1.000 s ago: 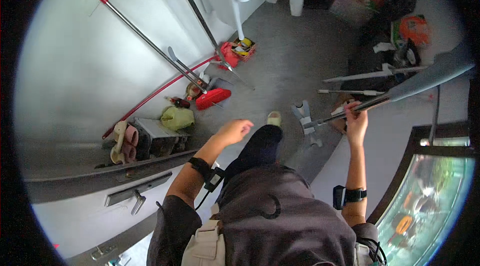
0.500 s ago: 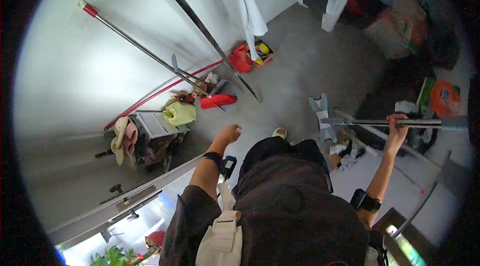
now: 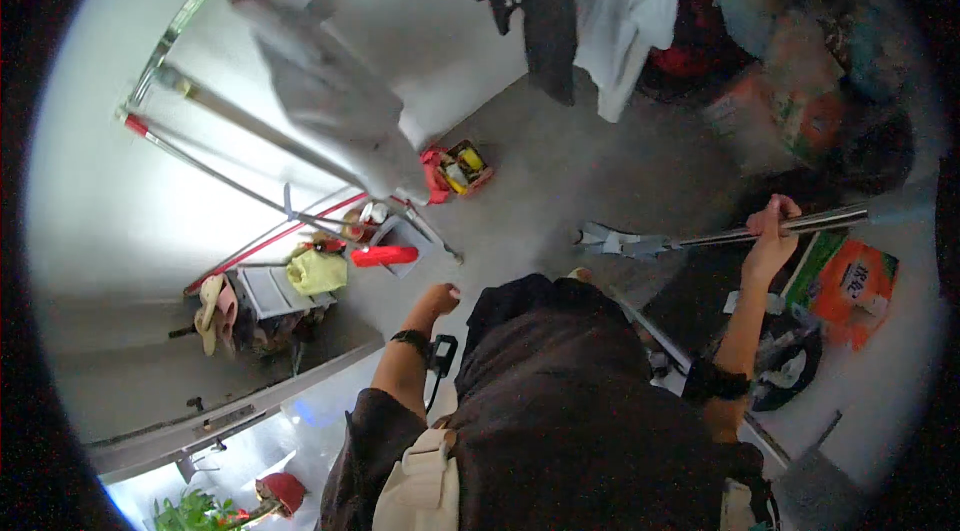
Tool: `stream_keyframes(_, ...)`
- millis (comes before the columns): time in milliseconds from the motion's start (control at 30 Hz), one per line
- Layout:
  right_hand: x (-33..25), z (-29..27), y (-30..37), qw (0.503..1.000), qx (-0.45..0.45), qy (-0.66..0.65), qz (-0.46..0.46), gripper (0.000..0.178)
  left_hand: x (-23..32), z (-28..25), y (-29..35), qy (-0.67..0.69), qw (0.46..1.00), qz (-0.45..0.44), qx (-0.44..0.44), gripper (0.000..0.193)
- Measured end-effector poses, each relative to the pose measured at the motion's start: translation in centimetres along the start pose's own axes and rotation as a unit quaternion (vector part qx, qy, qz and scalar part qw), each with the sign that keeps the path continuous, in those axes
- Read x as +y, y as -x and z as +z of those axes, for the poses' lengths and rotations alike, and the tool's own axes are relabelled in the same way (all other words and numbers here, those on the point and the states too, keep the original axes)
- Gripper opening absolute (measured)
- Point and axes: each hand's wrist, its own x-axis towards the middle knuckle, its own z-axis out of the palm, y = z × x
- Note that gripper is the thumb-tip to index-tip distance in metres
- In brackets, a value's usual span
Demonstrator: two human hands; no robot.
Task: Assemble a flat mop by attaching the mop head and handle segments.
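Note:
My right hand point(image 3: 773, 221) is wrapped round the shiny metal pole of a mop point(image 3: 722, 234), held out at my right side. The mop's grey and white head point(image 3: 610, 239) points toward the middle of the room, low over the grey floor. The pole's thicker grey end reaches past my hand to the right. On the other side, my left hand point(image 3: 440, 299) hangs in front of my body with its fingers curled in. Nothing shows in it, and no object touches it.
Clothes point(image 3: 545, 11) hang ahead from a rail. By the left wall stand a red-ended pole point(image 3: 215, 171), a red brush head point(image 3: 385, 256) and a shelf point(image 3: 272, 291) with slippers. A box point(image 3: 462, 169) sits farther off. An orange and green bag point(image 3: 850, 286) lies to the right.
My view has turned and I have moved forward, so the hanging clothes loom larger. The mop in my right hand now slants, its head farther left. My left hand stays low and curled.

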Motion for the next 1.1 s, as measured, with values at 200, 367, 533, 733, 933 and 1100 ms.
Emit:
stream_keyframes(200, 1.2, -0.3, -6.9, 0.999, 0.037, 0.002, -0.015, 0.012, 3.6, 1.0, -3.2, 0.006, 1.000, 0.025, 0.013, 0.029)
stream_keyframes(367, 3.0, -0.1, -12.3, 0.998, 0.047, 0.020, 0.024, 0.012, 13.0, -3.6, -7.6, -0.013, 0.996, 0.085, 0.020, 0.028)
stream_keyframes(533, 4.1, 0.6, -20.7, 0.997, 0.075, 0.017, -0.006, 0.011, 21.1, -6.8, -15.9, 0.042, 0.992, 0.113, 0.046, 0.027)
stream_keyframes(733, 5.8, -0.6, -30.8, 0.990, 0.121, 0.062, -0.028, 0.013, 28.9, -10.5, -22.5, 0.026, 0.979, 0.200, 0.023, 0.027)
stream_keyframes(933, 7.9, -0.1, -38.0, 0.987, 0.153, 0.038, -0.016, 0.016, 34.1, -11.9, -28.0, 0.072, 0.977, 0.187, 0.078, 0.028)
stream_keyframes(1100, 12.2, -2.4, -47.0, 0.984, 0.177, 0.013, 0.025, 0.014, 34.8, -9.6, -34.1, 0.093, 0.986, 0.136, 0.033, 0.026)
